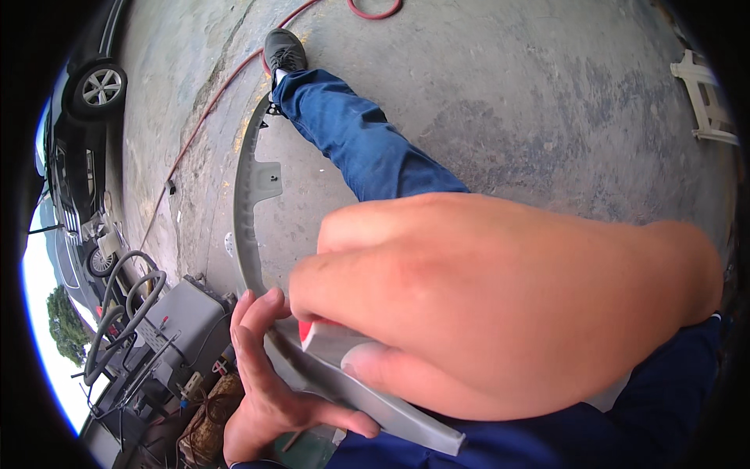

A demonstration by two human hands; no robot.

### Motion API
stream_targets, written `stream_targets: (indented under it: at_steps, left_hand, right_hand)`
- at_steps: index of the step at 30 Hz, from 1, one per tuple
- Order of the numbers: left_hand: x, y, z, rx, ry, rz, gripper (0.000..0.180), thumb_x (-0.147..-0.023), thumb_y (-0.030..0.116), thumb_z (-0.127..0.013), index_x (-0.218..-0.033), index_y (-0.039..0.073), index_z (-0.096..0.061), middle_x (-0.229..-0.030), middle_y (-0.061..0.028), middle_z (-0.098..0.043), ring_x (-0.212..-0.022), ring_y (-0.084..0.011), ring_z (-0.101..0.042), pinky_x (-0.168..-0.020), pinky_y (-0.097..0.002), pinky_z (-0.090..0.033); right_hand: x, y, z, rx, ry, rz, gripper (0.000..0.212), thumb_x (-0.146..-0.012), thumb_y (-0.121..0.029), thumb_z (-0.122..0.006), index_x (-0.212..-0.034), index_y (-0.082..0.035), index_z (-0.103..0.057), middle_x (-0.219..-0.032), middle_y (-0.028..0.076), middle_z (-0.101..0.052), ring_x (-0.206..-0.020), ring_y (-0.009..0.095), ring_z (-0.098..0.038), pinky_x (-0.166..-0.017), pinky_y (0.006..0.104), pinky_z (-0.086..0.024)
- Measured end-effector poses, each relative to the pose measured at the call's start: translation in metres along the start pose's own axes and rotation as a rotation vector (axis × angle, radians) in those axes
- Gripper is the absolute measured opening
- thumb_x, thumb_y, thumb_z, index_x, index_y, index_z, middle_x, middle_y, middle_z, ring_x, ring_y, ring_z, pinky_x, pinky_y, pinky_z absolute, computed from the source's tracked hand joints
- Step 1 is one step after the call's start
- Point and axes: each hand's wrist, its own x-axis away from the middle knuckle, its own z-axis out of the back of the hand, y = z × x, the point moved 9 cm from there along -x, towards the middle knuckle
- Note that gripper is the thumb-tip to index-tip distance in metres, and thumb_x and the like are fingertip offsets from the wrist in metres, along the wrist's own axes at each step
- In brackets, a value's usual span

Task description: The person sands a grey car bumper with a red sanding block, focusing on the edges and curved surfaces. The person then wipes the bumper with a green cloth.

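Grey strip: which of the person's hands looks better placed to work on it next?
Probably the right hand: it holds the red-edged piece at the grey strip. The left hand, fingers and thumb spread, seems to steady the strip, so looks less free.

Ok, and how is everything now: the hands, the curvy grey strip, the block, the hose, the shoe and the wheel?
Grey strip: curved, near end by the hands
Left hand: open, fingers and thumb spread, touching the strip
Right hand: closed on the block
Block: pinched, partly hidden
Hose: lying on the floor, bent
Shoe: worn, on the floor
Wheel: fitted on the car
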Motion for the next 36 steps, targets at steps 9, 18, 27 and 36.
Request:
stream_targets:
  at_steps: [9,18,27,36]
  left_hand:
    - [-0.005,0.007,-0.006,0.021,0.046,-0.066,0.16,-0.046,0.083,-0.081,-0.153,-0.016,-0.015,-0.138,-0.0283,-0.049,-0.103,-0.036,-0.064,-0.108,-0.0619,-0.038]
    - [-0.007,0.021,0.005,-0.074,0.236,-0.239,0.145,-0.063,0.085,-0.072,-0.156,-0.014,-0.019,-0.111,-0.0225,-0.061,-0.099,-0.0349,-0.063,-0.103,-0.0623,-0.042]
    - [-0.01,0.02,0.005,-0.058,0.284,-0.294,0.139,-0.066,0.084,-0.07,-0.154,-0.013,-0.025,-0.101,-0.0179,-0.06,-0.088,-0.0298,-0.06,-0.1,-0.0604,-0.042]
    - [-0.01,0.02,0.007,-0.024,0.325,-0.299,0.128,-0.075,0.084,-0.064,-0.152,-0.012,-0.029,-0.1,-0.0172,-0.061,-0.088,-0.0295,-0.061,-0.104,-0.061,-0.038]
  right_hand:
    - [-0.012,-0.009,-0.029,0.224,-0.117,0.12,0.024,-0.075,-0.028,-0.076,-0.078,-0.004,-0.074,-0.074,0.018,-0.07,-0.07,0.034,-0.071,-0.061,0.0422,-0.057]
    - [-0.017,-0.012,-0.045,0.433,-0.382,0.017,0.008,-0.077,-0.004,-0.066,-0.078,0.004,-0.064,-0.084,0.017,-0.057,-0.069,0.031,-0.064,-0.057,0.04,-0.054]
    - [-0.022,-0.004,-0.049,0.406,-0.423,-0.083,0.014,-0.086,-0.007,-0.065,-0.079,0.004,-0.061,-0.085,0.018,-0.053,-0.069,0.035,-0.063,-0.059,0.0423,-0.052]
    - [-0.034,-0.006,-0.016,0.486,-0.555,-0.178,0.014,-0.087,-0.013,-0.069,-0.092,-0.001,-0.064,-0.095,0.011,-0.058,-0.084,0.032,-0.061,-0.073,0.0423,-0.05]
